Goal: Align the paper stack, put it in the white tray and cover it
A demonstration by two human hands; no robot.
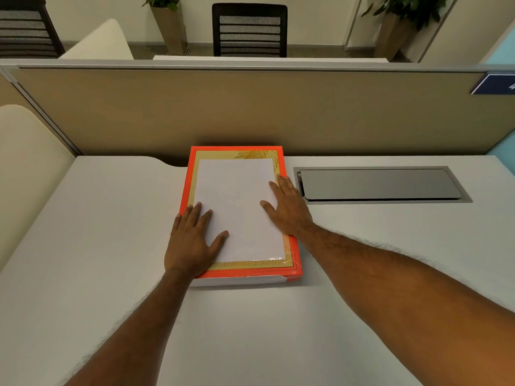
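An orange-edged lid (192, 162) with a gold inner border and a white panel in its middle lies flat on a white tray (237, 280), whose front wall shows just below the lid's near edge. My left hand (192, 240) rests palm down on the lid's near left corner, fingers spread. My right hand (288, 204) lies flat on the lid's right side, fingers spread and reaching over the orange edge. Neither hand grips anything. The paper stack is hidden from view.
The tray stands on a pale desk (111, 246), close to a tan partition (250, 107) at the back. A grey cable hatch (379, 185) is set into the desk to the right. Chairs and potted plants stand beyond the partition.
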